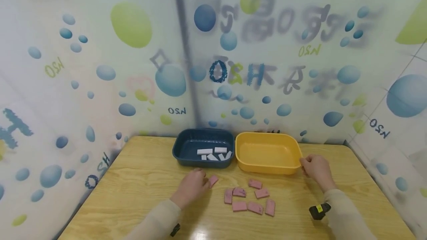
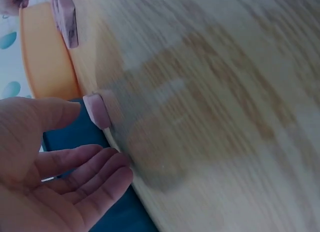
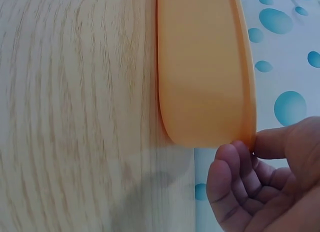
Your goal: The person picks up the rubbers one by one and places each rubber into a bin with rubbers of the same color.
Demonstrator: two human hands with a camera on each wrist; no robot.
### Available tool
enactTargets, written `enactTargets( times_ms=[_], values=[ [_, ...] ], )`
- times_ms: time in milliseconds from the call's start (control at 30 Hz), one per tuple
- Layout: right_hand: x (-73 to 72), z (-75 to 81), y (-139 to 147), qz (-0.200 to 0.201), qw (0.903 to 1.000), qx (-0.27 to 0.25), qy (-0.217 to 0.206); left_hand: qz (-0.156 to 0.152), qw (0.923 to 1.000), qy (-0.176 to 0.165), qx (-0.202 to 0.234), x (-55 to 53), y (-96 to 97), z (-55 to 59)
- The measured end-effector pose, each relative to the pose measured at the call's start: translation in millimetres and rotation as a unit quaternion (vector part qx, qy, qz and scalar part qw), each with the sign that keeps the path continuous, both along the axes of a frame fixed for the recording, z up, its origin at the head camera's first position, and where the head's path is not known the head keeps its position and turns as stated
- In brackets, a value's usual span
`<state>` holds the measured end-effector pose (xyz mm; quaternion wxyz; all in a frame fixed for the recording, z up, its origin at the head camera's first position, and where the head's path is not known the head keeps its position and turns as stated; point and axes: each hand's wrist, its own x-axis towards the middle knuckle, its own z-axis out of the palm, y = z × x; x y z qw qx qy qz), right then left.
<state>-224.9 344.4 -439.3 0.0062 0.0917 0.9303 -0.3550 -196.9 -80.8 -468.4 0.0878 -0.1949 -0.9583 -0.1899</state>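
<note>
My left hand (image 1: 192, 188) is over the table in front of the blue basin (image 1: 204, 163), beside a small pink rectangular block (image 1: 213, 180). In the left wrist view the thumb and loosely bent fingers (image 2: 95, 167) stand apart with nothing between them, and the pink block (image 2: 97, 111) lies just beyond their tips. At the right end of the yellow basin (image 1: 267, 169), my right hand (image 1: 316, 169) pinches the rim; the right wrist view shows thumb and fingertips at the corner of the yellow basin (image 3: 207, 67).
Several more pink blocks (image 1: 239, 206) lie scattered on the wooden table (image 1: 140, 184) before the basins. Several white blocks (image 1: 205, 152) sit inside the blue basin. The two basins stand side by side near a patterned wall covering (image 1: 217, 99) at the back.
</note>
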Motion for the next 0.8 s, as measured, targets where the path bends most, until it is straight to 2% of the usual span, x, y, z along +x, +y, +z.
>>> enactTargets(
  times_ms=[133, 467, 800],
  values=[
    [1.1, 0.3, -0.7, -0.003, 0.9999, -0.014, -0.004, 0.007, 0.9999, -0.001, -0.008, 0.0, 2.1, -1.7],
    [1.5, -2.0, -1.8, -0.002, 0.9995, -0.032, -0.005, 0.021, 0.9988, -0.038, -0.023, -1.5, 4.4, -0.9],
    [-1.0, -2.0, 0.9, 0.002, 0.9982, -0.053, -0.027, 0.006, 0.999, -0.022, -0.038, -1.5, 9.6, 1.8]
  ],
)
